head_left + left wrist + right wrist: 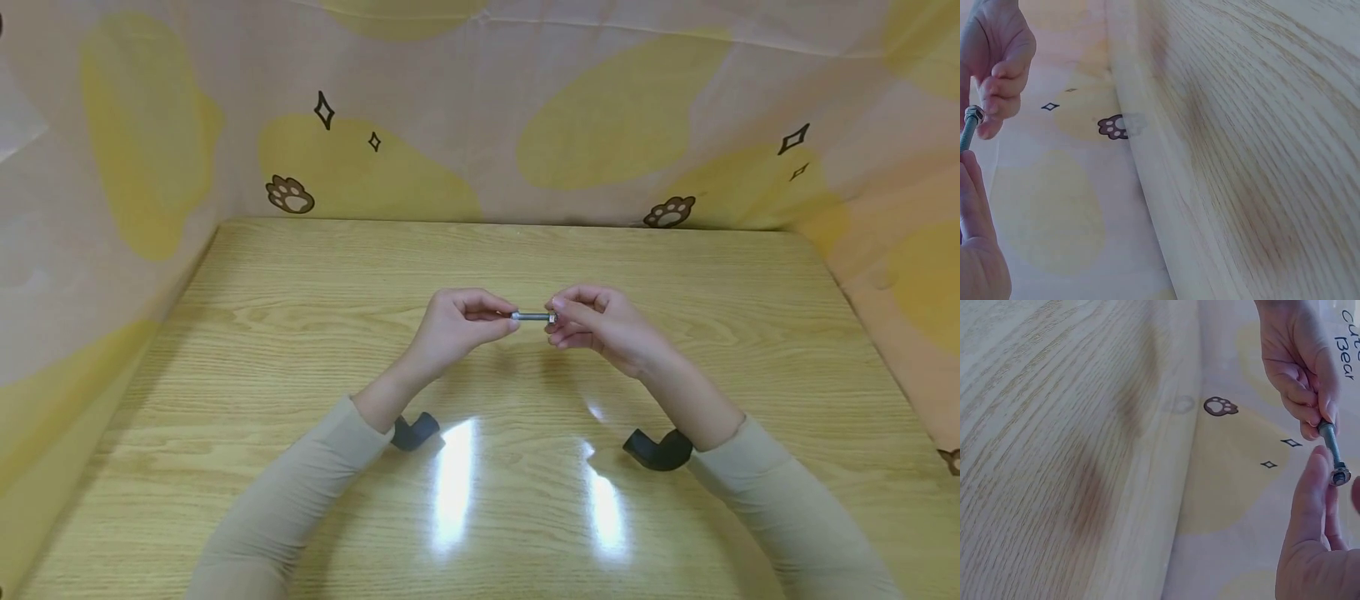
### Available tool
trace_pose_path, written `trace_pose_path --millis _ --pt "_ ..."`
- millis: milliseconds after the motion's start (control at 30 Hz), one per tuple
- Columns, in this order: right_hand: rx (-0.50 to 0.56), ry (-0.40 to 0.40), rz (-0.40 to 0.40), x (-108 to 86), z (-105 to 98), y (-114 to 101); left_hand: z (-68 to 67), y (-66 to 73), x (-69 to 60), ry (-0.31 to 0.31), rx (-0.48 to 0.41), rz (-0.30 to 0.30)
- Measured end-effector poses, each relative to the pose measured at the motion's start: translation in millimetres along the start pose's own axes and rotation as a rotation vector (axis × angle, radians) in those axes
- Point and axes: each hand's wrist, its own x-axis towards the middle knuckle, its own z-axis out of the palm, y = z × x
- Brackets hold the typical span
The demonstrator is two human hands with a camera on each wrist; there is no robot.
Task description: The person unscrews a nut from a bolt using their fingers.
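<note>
A metal bolt (534,317) (968,134) (1332,444) lies roughly level between the two hands in the head view, above the table. Its left end is pinched between the thumb and fingertips of my left hand (457,329) (979,237) (1300,359). Around its right end sits a nut (552,317) (974,114) (1339,477). My right hand (611,329) (1002,59) (1316,562) is at that nut; the right wrist view has extended fingers beside it and the thumb apart from it at the frame's edge.
Below both hands is a wood-grain table (525,517) with bright reflections. Patterned cloth (480,108) rises along its back and sides. Black curved pieces (415,432) (658,450) show beside the wrists.
</note>
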Motion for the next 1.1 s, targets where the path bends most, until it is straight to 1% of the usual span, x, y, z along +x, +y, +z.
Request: trace_pose_path --millis 100,267,367,500,567,733,800,867,1033,1100 --pt "0.014 -0.003 -0.02 0.5 -0.6 1.0 -0.2 0.1 -0.4 -0.004 -0.003 0.001" --pt "0.001 -0.008 -0.068 -1.2 -1.9 1.3 -0.6 -0.3 -1.5 -0.002 -0.004 -0.007" --pt "-0.003 -0.002 -0.054 -0.9 -1.0 0.5 -1.1 -1.0 -2.1 0.003 0.002 0.0" --pt "0.005 0.018 0.004 1.1 0.8 0.1 -1.8 -2.6 -2.0 0.003 0.006 0.017" --pt "0.01 0.017 0.008 1.7 1.1 0.5 -2.1 -3.4 -1.8 0.001 0.002 0.018" --pt "0.014 -0.008 -0.057 1.5 -0.1 2.1 -2.8 -3.8 -2.2 0.006 -0.007 0.007" --pt "0.014 -0.01 -0.063 1.1 -0.5 2.4 -3.1 -4.4 -2.3 0.007 -0.008 0.002" --pt "0.011 0.0 -0.043 1.1 -0.1 2.3 -3.4 -5.5 -2.1 0.006 -0.009 0.002" --pt "0.006 0.026 0.035 2.3 1.6 2.8 -3.4 -7.2 -1.9 0.0 -0.009 0.003" --pt "-0.001 0.029 0.039 2.8 1.8 3.4 -3.1 -7.1 -2.3 0.0 -0.011 0.002"
